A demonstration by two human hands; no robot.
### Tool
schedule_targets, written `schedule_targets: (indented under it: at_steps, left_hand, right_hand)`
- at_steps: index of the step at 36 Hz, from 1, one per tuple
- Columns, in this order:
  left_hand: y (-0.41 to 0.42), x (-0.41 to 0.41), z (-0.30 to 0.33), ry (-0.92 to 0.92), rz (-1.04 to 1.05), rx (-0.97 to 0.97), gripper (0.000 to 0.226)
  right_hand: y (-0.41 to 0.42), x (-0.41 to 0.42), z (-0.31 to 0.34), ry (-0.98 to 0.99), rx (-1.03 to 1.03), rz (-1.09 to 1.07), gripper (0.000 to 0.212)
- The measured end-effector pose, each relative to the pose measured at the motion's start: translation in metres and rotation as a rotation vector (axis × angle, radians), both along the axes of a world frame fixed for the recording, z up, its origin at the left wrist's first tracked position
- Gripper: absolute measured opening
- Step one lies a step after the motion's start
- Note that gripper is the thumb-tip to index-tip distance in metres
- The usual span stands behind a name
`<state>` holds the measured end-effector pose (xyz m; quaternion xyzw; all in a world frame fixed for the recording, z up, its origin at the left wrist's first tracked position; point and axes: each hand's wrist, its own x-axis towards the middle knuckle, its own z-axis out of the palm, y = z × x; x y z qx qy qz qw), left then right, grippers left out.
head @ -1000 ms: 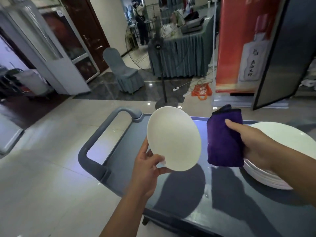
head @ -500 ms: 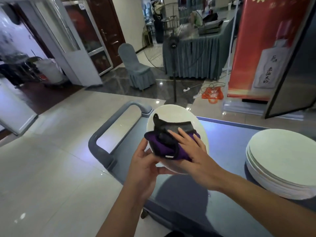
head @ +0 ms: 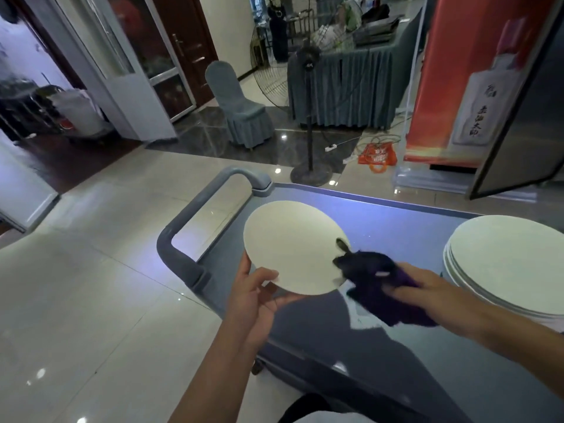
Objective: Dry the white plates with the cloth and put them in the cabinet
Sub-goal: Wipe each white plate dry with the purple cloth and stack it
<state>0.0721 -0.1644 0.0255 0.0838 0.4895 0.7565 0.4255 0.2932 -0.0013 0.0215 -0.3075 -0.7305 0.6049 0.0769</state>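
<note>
My left hand (head: pixel 254 296) holds a white plate (head: pixel 294 247) by its near-left rim, thumb on top, tilted above the grey cart (head: pixel 396 346). A purple cloth (head: pixel 381 288) touches the plate's lower-right edge and hangs off it; my right hand (head: pixel 427 285) holds the cloth, which looks blurred. A stack of white plates (head: pixel 509 264) rests on the cart at the right.
The cart's curved handle (head: pixel 189 227) is at the left. Beyond it stand a fan stand (head: pixel 310 166), a covered chair (head: pixel 241 111) and a skirted table (head: pixel 345 96). A dark open door panel (head: pixel 531 117) leans in at the right, beside a red banner (head: pixel 457 87).
The cloth went from beside the plate onto its middle, then slid off to the plate's lower-right edge with my right hand. The left hand kept hold of the plate.
</note>
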Motion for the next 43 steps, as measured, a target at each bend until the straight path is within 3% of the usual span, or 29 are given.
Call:
schedule_targets:
  at_steps: [2, 5, 8, 11, 14, 17, 21, 24, 29, 31, 34, 36, 38, 40, 43]
  left_hand:
    - [0.000, -0.004, -0.001, -0.009, -0.020, -0.011, 0.069]
    - [0.002, -0.005, -0.003, -0.011, -0.057, -0.032, 0.066]
    - [0.007, -0.004, -0.008, -0.010, -0.103, -0.080, 0.066]
    - [0.014, -0.004, -0.015, -0.018, -0.149, -0.120, 0.067]
    - [0.021, -0.006, -0.019, -0.058, -0.188, -0.113, 0.065]
    - [0.025, -0.016, -0.020, -0.098, -0.197, -0.081, 0.059]
    - [0.024, -0.032, -0.027, -0.154, -0.182, -0.109, 0.041]
    - [0.025, -0.039, -0.032, -0.270, -0.196, -0.128, 0.029]
    - [0.033, -0.053, -0.036, -0.351, -0.275, -0.156, 0.024]
    - [0.037, -0.060, -0.038, -0.308, -0.279, -0.236, 0.031]
    - [0.044, -0.069, -0.044, -0.141, -0.278, -0.350, 0.055]
    - [0.048, -0.077, -0.046, -0.020, -0.316, -0.339, 0.056]
    - [0.055, -0.086, -0.051, 0.089, -0.376, -0.308, 0.055]
    - [0.063, -0.098, -0.061, 0.138, -0.424, -0.295, 0.059]
    - [0.069, -0.116, -0.075, -0.019, -0.488, -0.263, 0.049]
  right_hand:
    - [0.013, 0.001, -0.004, -0.057, -0.131, -0.206, 0.017]
    - [0.025, -0.006, 0.004, -0.128, -0.232, -0.360, 0.022]
    - [0.024, -0.022, 0.017, -0.080, -0.089, -0.451, 0.019]
    - [0.009, -0.044, 0.027, -0.069, 0.290, -0.362, 0.023]
    - [-0.015, -0.063, 0.022, -0.131, 0.568, -0.105, 0.009]
    - [-0.037, -0.070, -0.004, -0.230, 0.633, 0.146, 0.057]
    - [-0.051, -0.068, -0.024, -0.297, 0.690, 0.233, 0.076]
    - [-0.055, -0.075, -0.030, -0.313, 0.899, 0.199, 0.071]
    - [-0.056, -0.095, -0.023, -0.221, 0.995, 0.082, 0.067]
    - [-0.053, -0.102, -0.015, -0.237, 0.906, 0.055, 0.061]
    - [-0.039, -0.111, -0.005, -0.251, 0.665, -0.080, 0.026]
    - [-0.028, -0.117, 0.003, -0.171, 0.306, -0.270, 0.006]
    - [-0.019, -0.120, 0.014, -0.086, -0.032, -0.462, 0.008]
    - [-0.012, -0.119, 0.024, -0.066, -0.197, -0.587, 0.012]
    - [-0.005, -0.111, 0.031, -0.024, -0.329, -0.691, 0.027]
